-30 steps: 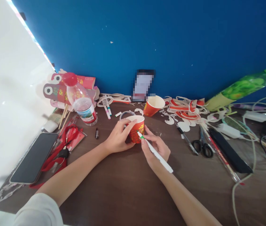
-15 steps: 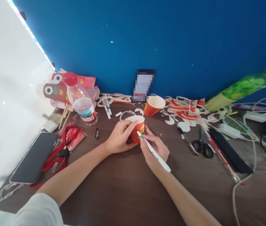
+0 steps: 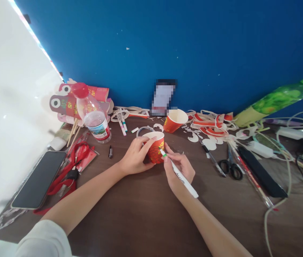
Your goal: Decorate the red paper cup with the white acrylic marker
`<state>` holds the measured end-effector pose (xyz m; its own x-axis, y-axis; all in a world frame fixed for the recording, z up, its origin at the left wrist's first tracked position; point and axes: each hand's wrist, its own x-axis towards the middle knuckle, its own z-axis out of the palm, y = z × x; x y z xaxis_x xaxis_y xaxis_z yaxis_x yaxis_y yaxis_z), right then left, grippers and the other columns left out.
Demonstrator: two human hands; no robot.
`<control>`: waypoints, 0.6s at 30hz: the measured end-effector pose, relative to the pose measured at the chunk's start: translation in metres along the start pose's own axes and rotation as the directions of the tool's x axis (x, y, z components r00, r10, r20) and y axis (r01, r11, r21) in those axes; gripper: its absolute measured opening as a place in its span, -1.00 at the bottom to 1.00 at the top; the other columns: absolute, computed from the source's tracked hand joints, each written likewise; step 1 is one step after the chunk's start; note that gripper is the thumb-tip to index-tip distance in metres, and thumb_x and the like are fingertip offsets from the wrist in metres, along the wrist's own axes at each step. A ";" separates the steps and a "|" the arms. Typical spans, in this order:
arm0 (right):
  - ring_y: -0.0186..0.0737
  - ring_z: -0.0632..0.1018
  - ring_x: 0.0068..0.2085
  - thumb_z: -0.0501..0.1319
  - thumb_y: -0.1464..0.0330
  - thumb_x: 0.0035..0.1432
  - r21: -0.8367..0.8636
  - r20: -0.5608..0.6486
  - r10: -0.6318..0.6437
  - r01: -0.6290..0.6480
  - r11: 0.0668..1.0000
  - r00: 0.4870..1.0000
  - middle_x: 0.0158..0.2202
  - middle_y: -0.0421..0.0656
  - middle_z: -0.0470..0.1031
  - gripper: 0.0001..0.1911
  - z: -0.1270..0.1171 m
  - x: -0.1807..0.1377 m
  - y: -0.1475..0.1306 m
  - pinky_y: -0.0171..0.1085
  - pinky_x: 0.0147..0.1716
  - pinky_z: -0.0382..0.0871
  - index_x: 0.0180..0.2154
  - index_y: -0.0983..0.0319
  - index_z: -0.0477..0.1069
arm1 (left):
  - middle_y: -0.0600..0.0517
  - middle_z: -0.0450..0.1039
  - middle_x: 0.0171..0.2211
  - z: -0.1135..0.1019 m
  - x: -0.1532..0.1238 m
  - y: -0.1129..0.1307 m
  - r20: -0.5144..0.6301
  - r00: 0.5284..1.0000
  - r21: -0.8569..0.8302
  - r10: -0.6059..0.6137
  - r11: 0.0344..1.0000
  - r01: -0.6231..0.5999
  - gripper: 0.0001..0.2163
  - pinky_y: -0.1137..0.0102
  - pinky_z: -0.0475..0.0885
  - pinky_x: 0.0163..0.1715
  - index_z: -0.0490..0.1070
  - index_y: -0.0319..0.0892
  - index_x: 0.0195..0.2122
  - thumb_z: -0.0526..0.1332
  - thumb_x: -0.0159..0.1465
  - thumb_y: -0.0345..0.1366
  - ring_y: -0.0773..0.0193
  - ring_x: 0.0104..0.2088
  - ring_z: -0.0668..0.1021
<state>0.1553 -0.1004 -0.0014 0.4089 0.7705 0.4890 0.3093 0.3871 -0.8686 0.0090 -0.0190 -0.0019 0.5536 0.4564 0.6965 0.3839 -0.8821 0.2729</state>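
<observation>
A red paper cup [image 3: 156,151] with yellow print stands on the dark table in front of me. My left hand [image 3: 138,155] is closed around its left side, thumb along the front and fingers near the rim. In my right hand [image 3: 180,169] is a white marker [image 3: 184,181] with a green band, pinched between thumb and fingers. Its tip is at the cup's front right side; whether it touches I cannot tell. Behind the cup lies a roll of tape [image 3: 144,130], partly hidden. A second red paper cup [image 3: 173,123] stands tilted farther back.
At left are a plastic bottle [image 3: 98,125], a phone [image 3: 39,180] and red-handled scissors [image 3: 80,152]. To the right lie a pen [image 3: 213,160], black scissors [image 3: 231,168], a black case [image 3: 262,171] and cables. Paper strips [image 3: 210,123] line the blue wall [image 3: 194,46].
My right hand has shifted slightly to the right with the marker, its tip moving along the cup's front toward the right edge. My left hand and the cup stay nearly in place.
</observation>
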 end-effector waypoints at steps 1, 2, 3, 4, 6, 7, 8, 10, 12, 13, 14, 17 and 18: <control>-0.10 0.53 0.03 0.23 0.43 0.13 0.007 0.004 0.004 -0.004 1.000 1.000 -0.12 -0.06 0.55 -0.97 0.000 0.000 0.000 -0.21 -0.04 0.53 -0.32 0.24 0.41 | -0.17 0.25 -0.03 0.000 0.000 0.000 0.001 1.000 -0.001 -0.002 1.000 0.002 -0.16 0.24 0.42 -0.03 -0.11 -0.19 0.30 0.34 0.07 -0.20 0.09 -0.02 0.39; -0.09 0.53 0.03 0.23 0.43 0.13 0.013 0.009 0.009 -0.009 1.000 1.000 -0.12 -0.06 0.55 -0.97 -0.001 0.000 0.000 -0.21 -0.04 0.53 -0.32 0.24 0.40 | -0.17 0.25 -0.03 0.000 0.000 0.000 0.002 1.000 -0.002 -0.004 1.000 0.004 -0.16 0.23 0.42 -0.04 -0.11 -0.19 0.30 0.34 0.07 -0.20 0.10 -0.02 0.39; -0.09 0.54 0.03 0.23 0.42 0.13 0.017 0.013 0.013 -0.013 1.000 1.000 -0.12 -0.05 0.55 -0.97 -0.001 0.000 0.000 -0.20 -0.03 0.52 -0.32 0.24 0.40 | -0.17 0.25 -0.03 0.000 0.000 0.000 0.003 1.000 -0.002 -0.003 1.000 0.003 -0.16 0.23 0.42 -0.04 -0.11 -0.19 0.30 0.34 0.08 -0.21 0.10 -0.02 0.39; -0.09 0.54 0.02 0.23 0.42 0.13 0.018 0.014 0.015 -0.015 1.000 1.000 -0.12 -0.05 0.55 -0.96 0.000 0.000 -0.001 -0.19 -0.02 0.52 -0.31 0.24 0.41 | -0.17 0.25 -0.03 -0.001 0.000 0.000 0.003 1.000 -0.001 0.000 1.000 0.000 -0.16 0.23 0.42 -0.04 -0.11 -0.19 0.30 0.34 0.08 -0.21 0.10 -0.02 0.39; -0.10 0.54 0.03 0.23 0.42 0.13 0.015 0.005 0.020 -0.020 1.000 1.000 -0.10 -0.05 0.54 -0.95 0.000 0.001 -0.002 -0.18 0.00 0.51 -0.30 0.24 0.41 | -0.17 0.25 -0.03 -0.001 0.001 0.001 0.002 1.000 0.000 0.005 1.000 -0.005 -0.16 0.24 0.42 -0.04 -0.12 -0.19 0.30 0.33 0.08 -0.21 0.10 -0.02 0.39; -0.11 0.54 0.03 0.23 0.41 0.13 0.015 0.000 0.023 -0.023 1.000 1.000 -0.09 -0.05 0.54 -0.94 0.001 0.001 -0.003 -0.19 -0.01 0.51 -0.30 0.24 0.42 | -0.17 0.24 -0.03 -0.001 0.001 0.001 0.002 1.000 0.000 0.006 1.000 -0.006 -0.16 0.24 0.42 -0.04 -0.12 -0.19 0.31 0.33 0.08 -0.21 0.10 -0.02 0.39; -0.11 0.54 0.02 0.23 0.41 0.13 0.015 -0.007 0.026 -0.026 1.000 1.000 -0.08 -0.05 0.54 -0.94 0.001 0.001 -0.003 -0.20 -0.01 0.52 -0.29 0.24 0.42 | -0.17 0.24 -0.03 -0.001 0.001 0.001 0.003 1.000 0.000 0.005 1.000 -0.005 -0.16 0.24 0.42 -0.04 -0.12 -0.19 0.31 0.33 0.08 -0.21 0.10 -0.02 0.39; -0.14 0.56 -0.01 0.23 0.40 0.14 0.006 -0.021 0.035 -0.035 0.999 0.999 -0.09 -0.06 0.54 -0.93 0.002 0.002 -0.005 -0.21 -0.03 0.53 -0.29 0.24 0.41 | -0.17 0.24 -0.03 -0.001 0.001 0.000 0.003 1.000 -0.002 0.004 1.000 -0.004 -0.16 0.24 0.42 -0.03 -0.12 -0.19 0.31 0.33 0.08 -0.22 0.10 -0.02 0.38; -0.16 0.58 -0.05 0.23 0.39 0.14 -0.006 -0.036 0.041 -0.041 0.999 0.999 -0.11 -0.07 0.55 -0.93 0.002 0.003 -0.008 -0.24 -0.05 0.54 -0.28 0.24 0.41 | -0.17 0.24 -0.03 -0.001 0.001 0.000 0.001 1.000 -0.004 0.004 1.000 -0.004 -0.16 0.24 0.42 -0.03 -0.12 -0.19 0.30 0.34 0.08 -0.22 0.11 -0.01 0.39; -0.17 0.59 -0.06 0.23 0.38 0.14 -0.011 -0.043 0.044 -0.045 0.999 0.998 -0.12 -0.07 0.56 -0.93 0.003 0.003 -0.008 -0.25 -0.06 0.55 -0.28 0.24 0.40 | -0.17 0.24 -0.03 -0.001 0.001 0.000 0.001 1.000 -0.006 0.006 1.000 -0.006 -0.16 0.24 0.43 -0.03 -0.12 -0.19 0.30 0.34 0.08 -0.22 0.10 -0.01 0.39; -0.18 0.59 -0.07 0.22 0.38 0.15 -0.014 -0.051 0.048 -0.049 0.999 0.998 -0.13 -0.06 0.56 -0.92 0.003 0.004 -0.009 -0.26 -0.08 0.55 -0.29 0.24 0.39 | -0.17 0.24 -0.03 -0.001 0.001 0.000 0.002 1.000 -0.008 0.006 1.000 -0.006 -0.16 0.24 0.43 -0.03 -0.12 -0.19 0.30 0.34 0.08 -0.22 0.10 -0.01 0.39; -0.17 0.60 -0.08 0.22 0.35 0.15 -0.019 -0.064 0.067 -0.068 0.997 0.996 -0.15 -0.05 0.57 -0.91 0.003 0.005 -0.010 -0.27 -0.13 0.57 -0.31 0.25 0.37 | -0.18 0.23 -0.02 -0.001 0.001 0.000 0.011 1.000 -0.021 -0.005 1.000 0.005 -0.14 0.22 0.43 -0.03 -0.15 -0.16 0.31 0.34 0.08 -0.22 0.08 -0.01 0.39; -0.17 0.60 -0.08 0.22 0.35 0.15 -0.020 -0.064 0.074 -0.076 0.997 0.995 -0.15 -0.05 0.57 -0.90 0.003 0.005 -0.010 -0.28 -0.14 0.57 -0.31 0.25 0.36 | -0.18 0.23 -0.02 0.000 0.001 0.000 0.013 1.000 -0.025 -0.009 1.000 0.009 -0.14 0.21 0.44 -0.04 -0.16 -0.15 0.31 0.34 0.08 -0.22 0.08 -0.01 0.40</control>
<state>0.1521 -0.0985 0.0094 0.4847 0.7633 0.4271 0.2943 0.3175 -0.9015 0.0090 -0.0183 -0.0012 0.5594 0.4657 0.6857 0.3702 -0.8805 0.2960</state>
